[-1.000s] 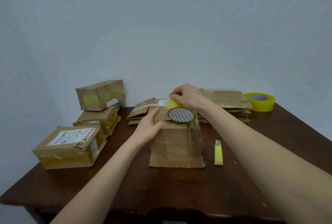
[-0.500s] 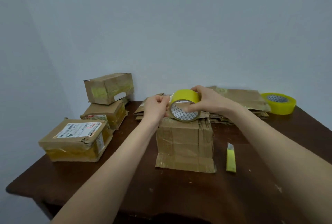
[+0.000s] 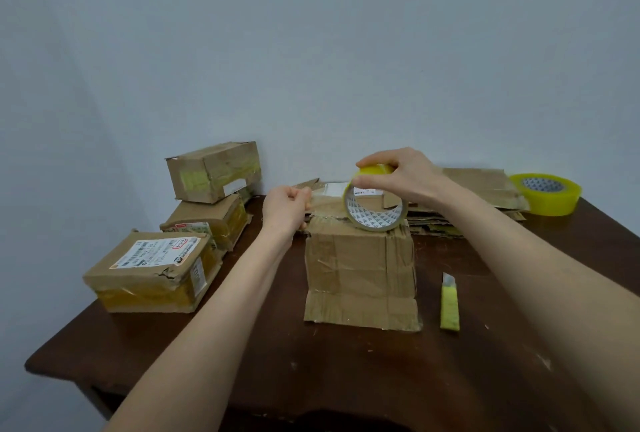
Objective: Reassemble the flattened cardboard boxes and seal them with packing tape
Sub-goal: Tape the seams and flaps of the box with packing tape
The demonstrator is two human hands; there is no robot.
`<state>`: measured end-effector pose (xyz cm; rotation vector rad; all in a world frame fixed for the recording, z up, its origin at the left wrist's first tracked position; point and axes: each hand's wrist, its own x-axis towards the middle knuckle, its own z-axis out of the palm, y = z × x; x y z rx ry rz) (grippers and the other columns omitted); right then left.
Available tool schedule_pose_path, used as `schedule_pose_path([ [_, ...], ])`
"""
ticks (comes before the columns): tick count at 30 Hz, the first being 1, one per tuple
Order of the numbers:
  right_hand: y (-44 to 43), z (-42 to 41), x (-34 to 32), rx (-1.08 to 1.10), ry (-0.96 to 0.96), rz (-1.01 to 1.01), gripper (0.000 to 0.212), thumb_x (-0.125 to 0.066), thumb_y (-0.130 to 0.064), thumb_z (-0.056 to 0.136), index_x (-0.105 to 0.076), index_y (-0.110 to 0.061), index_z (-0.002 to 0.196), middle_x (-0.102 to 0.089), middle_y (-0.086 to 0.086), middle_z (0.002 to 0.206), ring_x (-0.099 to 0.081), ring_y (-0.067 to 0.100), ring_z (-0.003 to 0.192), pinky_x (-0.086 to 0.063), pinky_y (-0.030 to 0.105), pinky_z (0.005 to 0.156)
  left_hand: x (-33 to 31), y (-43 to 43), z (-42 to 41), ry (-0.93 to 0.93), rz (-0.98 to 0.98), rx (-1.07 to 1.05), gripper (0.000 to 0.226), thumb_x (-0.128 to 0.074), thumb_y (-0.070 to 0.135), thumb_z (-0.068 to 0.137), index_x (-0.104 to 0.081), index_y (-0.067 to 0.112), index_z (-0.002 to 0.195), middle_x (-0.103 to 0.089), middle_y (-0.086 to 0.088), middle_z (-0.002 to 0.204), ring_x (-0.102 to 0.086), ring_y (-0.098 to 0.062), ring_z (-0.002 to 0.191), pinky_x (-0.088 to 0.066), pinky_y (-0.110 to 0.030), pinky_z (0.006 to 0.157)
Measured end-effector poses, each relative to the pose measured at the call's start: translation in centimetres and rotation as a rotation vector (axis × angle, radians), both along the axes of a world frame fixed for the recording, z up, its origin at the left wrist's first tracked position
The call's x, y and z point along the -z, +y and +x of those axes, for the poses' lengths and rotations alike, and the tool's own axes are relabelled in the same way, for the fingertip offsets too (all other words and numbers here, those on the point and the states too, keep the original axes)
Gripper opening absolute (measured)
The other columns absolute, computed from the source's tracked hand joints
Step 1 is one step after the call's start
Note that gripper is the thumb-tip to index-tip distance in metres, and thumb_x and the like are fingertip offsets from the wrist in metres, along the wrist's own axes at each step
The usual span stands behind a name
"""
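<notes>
I have the right hand (image 3: pixel 398 179) curled over the top of the yellow tape roll (image 3: pixel 372 220), thumb on its near rim. The roll stands on edge on the top right of the upright cardboard box (image 3: pixel 360 265) in the middle of the table (image 3: pixel 311 379). The left hand (image 3: pixel 285 210) is just beyond the box's top left corner, fingers closed in a pinch. The film is clear and hard to make out from here, but I judge they are holding the free end of a strip of tape (image 3: pixel 327 194) drawn out from the roll. Neither hand is bracing the box, and that is my main worry: a pull on the strip could drag or tip it, since it stands tall with a loose flap splayed out at its near base. If the strip slackens it may fold onto itself or land crooked across the top seam, and pressing down on flaps with nothing beneath could cave them in. The yellow cutter (image 3: pixel 449 303) lies on the table to the right of the box, apart from both hands, so cutting means letting go of something. The pile of flattened cardboard (image 3: pixel 478 189) waits at the far side, a spare roll (image 3: pixel 547 192) at far right, and three taped boxes (image 3: pixel 156 272) at left.
</notes>
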<state>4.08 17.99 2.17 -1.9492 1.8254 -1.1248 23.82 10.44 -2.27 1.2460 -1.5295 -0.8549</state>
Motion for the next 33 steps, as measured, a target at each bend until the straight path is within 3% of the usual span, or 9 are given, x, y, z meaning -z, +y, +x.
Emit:
schedule_pose_path([
  [3, -0.6, -0.3, -0.4, 0.024, 0.054, 0.039, 0.051, -0.071, -0.063, 0.069, -0.068, -0.039, 0.113, -0.062, -0.014, 0.123, -0.052, 0.008, 0.114, -0.044, 0.033, 0.098, 0.2, -0.7, 1.1, -0.005, 0.017, -0.034, 0.033, -0.052, 0.022, 0.097, -0.052, 0.013, 0.066, -0.05, -0.001, 0.061, -0.044, -0.009, 0.038, -0.041, -0.023, 0.047],
  [6, -1.1, -0.3, -0.4, 0.054, 0.051, 0.056, 0.048, -0.072, -0.059, 0.072, -0.063, -0.031, 0.11, -0.059, -0.008, 0.109, -0.055, 0.013, 0.097, -0.044, 0.029, 0.078, 1.2, -1.2, 1.9, -0.007, 0.068, -0.044, 0.035, -0.053, 0.02, 0.096, -0.052, 0.01, 0.062, -0.053, -0.002, 0.067, -0.045, -0.012, 0.045, -0.04, -0.022, 0.044],
  [9, -1.4, -0.1, 0.1, 0.067, 0.023, 0.052, 0.044, -0.072, -0.056, 0.073, -0.058, -0.024, 0.1, -0.053, -0.006, 0.092, -0.052, 0.014, 0.084, -0.04, 0.03, 0.065, 2.7, -1.4, 1.8, -0.023, 0.134, -0.048, 0.038, -0.054, 0.022, 0.096, -0.052, 0.009, 0.06, -0.053, -0.001, 0.071, -0.046, -0.015, 0.052, -0.044, -0.027, 0.052],
  [13, -1.5, 0.4, -0.1, 0.108, 0.023, 0.016, 0.045, -0.074, -0.056, 0.071, -0.058, -0.025, 0.1, -0.053, -0.006, 0.093, -0.052, 0.014, 0.086, -0.042, 0.031, 0.068, 3.9, -2.0, 0.5, 0.001, 0.183, -0.063, 0.038, -0.052, 0.024, 0.097, -0.05, 0.009, 0.062, -0.054, -0.002, 0.069, -0.049, -0.015, 0.053, -0.047, -0.033, 0.063],
  [20, -1.4, -0.3, -0.6, 0.16, 0.023, 0.008, 0.044, -0.079, -0.047, 0.07, -0.058, -0.025, 0.102, -0.052, -0.008, 0.095, -0.051, 0.017, 0.095, -0.037, 0.029, 0.069, 3.9, -2.9, -1.7, 0.053, 0.245, -0.029, 0.04, -0.053, 0.02, 0.096, -0.044, 0.01, 0.058, -0.053, -0.004, 0.073, -0.046, -0.016, 0.051, -0.042, -0.026, 0.047],
  [23, -1.5, -0.6, -0.3, 0.173, -0.089, -0.01, 0.045, -0.08, -0.045, 0.069, -0.06, -0.025, 0.105, -0.057, -0.004, 0.101, -0.054, 0.017, 0.094, -0.041, 0.029, 0.069, 3.8, -3.1, -2.1, 0.071, 0.251, -0.031, 0.041, -0.052, 0.021, 0.097, -0.044, 0.01, 0.058, -0.048, -0.003, 0.064, -0.043, -0.015, 0.048, -0.04, -0.026, 0.048],
  [26, -1.7, -0.7, -0.4, 0.171, -0.079, -0.02, 0.046, -0.08, -0.044, 0.07, -0.062, -0.025, 0.107, -0.057, -0.003, 0.102, -0.054, 0.016, 0.092, -0.042, 0.029, 0.071, 3.7, -3.4, -1.9, 0.07, 0.24, -0.028, 0.039, -0.053, 0.021, 0.096, -0.048, 0.01, 0.06, -0.047, -0.003, 0.062, -0.042, -0.015, 0.048, -0.04, -0.026, 0.049],
  [29, -1.7, -0.7, 0.4, 0.155, -0.005, 0.031, 0.043, -0.079, -0.045, 0.071, -0.063, -0.025, 0.106, -0.054, -0.005, 0.097, -0.052, 0.015, 0.089, -0.038, 0.024, 0.062, 4.7, -3.2, -1.6, -0.016, 0.3, 0.044, 0.026, -0.055, 0.024, 0.096, -0.061, 0.005, 0.079, -0.05, -0.004, 0.066, -0.042, -0.014, 0.049, -0.037, -0.022, 0.045],
  [33, -1.4, -0.5, 1.4, 0.149, -0.046, 0.018, 0.04, -0.079, -0.047, 0.071, -0.063, -0.028, 0.103, -0.058, -0.004, 0.102, -0.055, 0.013, 0.085, -0.04, 0.023, 0.059, 5.9, -2.8, -1.5, -0.197, 0.325, 0.155, 0.032, -0.049, 0.036, 0.098, -0.057, 0.006, 0.105, -0.056, -0.009, 0.079, -0.041, -0.015, 0.047, -0.03, -0.019, 0.036],
])
